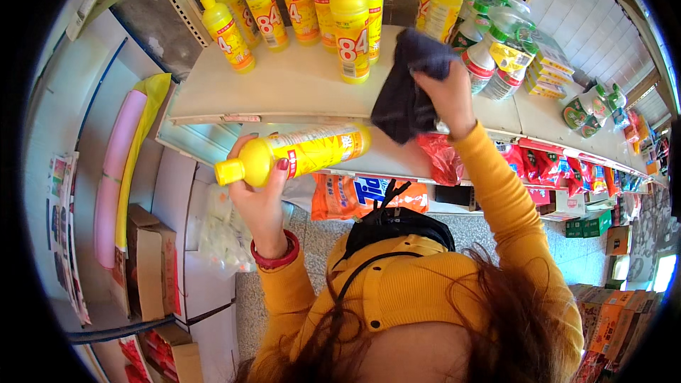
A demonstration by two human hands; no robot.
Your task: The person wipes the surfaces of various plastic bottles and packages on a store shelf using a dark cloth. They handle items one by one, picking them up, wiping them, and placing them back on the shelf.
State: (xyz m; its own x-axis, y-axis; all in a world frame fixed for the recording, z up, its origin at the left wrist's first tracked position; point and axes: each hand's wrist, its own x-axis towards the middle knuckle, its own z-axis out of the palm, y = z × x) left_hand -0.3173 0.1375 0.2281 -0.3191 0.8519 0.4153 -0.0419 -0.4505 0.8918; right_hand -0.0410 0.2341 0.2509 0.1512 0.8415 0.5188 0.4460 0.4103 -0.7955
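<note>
My left hand (260, 181) grips a yellow plastic bottle (298, 150) near its shoulder. The bottle lies almost level in front of the shelf edge, its cap to the left and its base to the right. A dark cloth (412, 88) hangs bunched from my right hand (444, 97), over the upper shelf (298, 85) and its front edge. The cloth and the bottle's base are apart. Behind them, several like yellow bottles stand upright on that shelf, among them one standing forward (349, 32) just left of the cloth.
Clear spray bottles with green tops (497, 48) and stacked yellow boxes (550, 69) stand on the shelf's right. Below are red plastic packs (537, 165) and an orange Tide bag (340, 197). Pink and yellow rolls (119, 170) and a cardboard box (151, 266) are at left.
</note>
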